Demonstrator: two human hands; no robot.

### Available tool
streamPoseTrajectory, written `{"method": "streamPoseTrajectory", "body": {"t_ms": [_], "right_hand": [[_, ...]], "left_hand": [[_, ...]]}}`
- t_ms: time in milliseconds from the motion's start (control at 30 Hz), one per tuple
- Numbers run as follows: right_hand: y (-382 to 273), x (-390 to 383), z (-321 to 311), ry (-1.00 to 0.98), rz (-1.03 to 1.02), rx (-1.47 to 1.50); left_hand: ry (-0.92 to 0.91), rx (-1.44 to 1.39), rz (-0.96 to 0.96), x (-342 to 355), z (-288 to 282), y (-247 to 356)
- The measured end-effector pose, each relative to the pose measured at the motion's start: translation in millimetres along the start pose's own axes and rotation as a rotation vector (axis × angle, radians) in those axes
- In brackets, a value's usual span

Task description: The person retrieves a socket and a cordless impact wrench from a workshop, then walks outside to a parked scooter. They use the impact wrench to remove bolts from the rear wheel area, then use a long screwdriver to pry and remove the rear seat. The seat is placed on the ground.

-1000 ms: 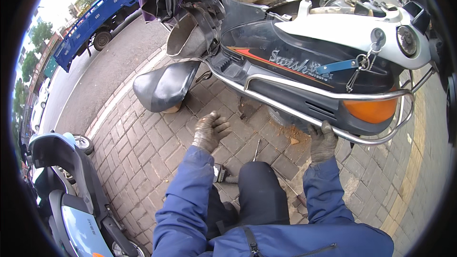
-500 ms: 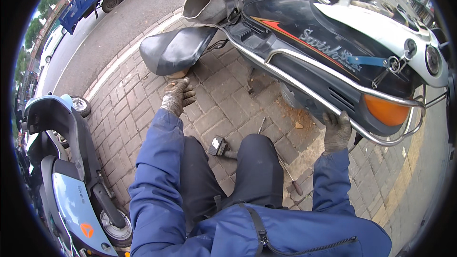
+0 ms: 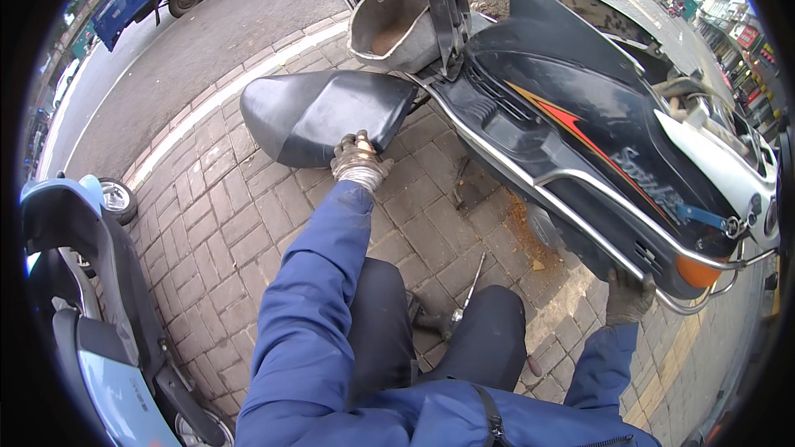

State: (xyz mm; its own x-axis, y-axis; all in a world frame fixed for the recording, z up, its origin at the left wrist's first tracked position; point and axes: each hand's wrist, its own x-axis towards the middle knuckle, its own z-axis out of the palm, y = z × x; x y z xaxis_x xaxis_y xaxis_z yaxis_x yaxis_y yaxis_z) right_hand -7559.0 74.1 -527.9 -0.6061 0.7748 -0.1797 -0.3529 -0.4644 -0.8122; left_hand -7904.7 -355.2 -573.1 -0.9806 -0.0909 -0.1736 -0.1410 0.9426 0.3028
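Black-and-white scooter lay tipped on its side across the grey brick paving, tail at the right, seat end at the far left. Its long black padded seat hung open and rested on the bricks, apart from the body except at the hinge.

Left hand, in a worn grey work glove, was curled against the near edge of the seat; fingers looked closed on the rim, though the underside contact was hidden. Right hand, also gloved, was wrapped shut around the chrome tubular rear rail near the orange tail lamp.

A slim metal hand tool lay on the bricks between the knees, just beside the dark trouser leg.

Risks, as judged:
- Seat gripped at the edge only; a pull could slip off the smooth vinyl or strain the hinge.
- Scooter's weight seemed to bear on the rail; a shift could roll it toward the kneeling legs and pinch the right hand.
- Tool underfoot could be knelt on.
- Blue scooter parked close at near left limited room to back away.
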Motion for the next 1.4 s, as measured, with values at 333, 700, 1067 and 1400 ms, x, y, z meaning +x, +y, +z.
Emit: {"method": "streamPoseTrajectory", "body": {"t_ms": [333, 700, 1067, 1400], "right_hand": [[15, -3, 24, 0.095, -0.182, 0.007], [19, 6, 26, 0.07, -0.199, 0.104], [24, 11, 17, 0.076, -0.137, 0.137], [32, -7, 38, 0.173, -0.269, 0.053]], "left_hand": [[0.249, 0.18, 0.412, 64, 19, -61], [0.629, -0.647, 0.292, 62, -140, -243], [0.654, -0.402, 0.501, 41, -177, -252], [0.651, -0.422, 0.501, 6, -26, -274]]}}
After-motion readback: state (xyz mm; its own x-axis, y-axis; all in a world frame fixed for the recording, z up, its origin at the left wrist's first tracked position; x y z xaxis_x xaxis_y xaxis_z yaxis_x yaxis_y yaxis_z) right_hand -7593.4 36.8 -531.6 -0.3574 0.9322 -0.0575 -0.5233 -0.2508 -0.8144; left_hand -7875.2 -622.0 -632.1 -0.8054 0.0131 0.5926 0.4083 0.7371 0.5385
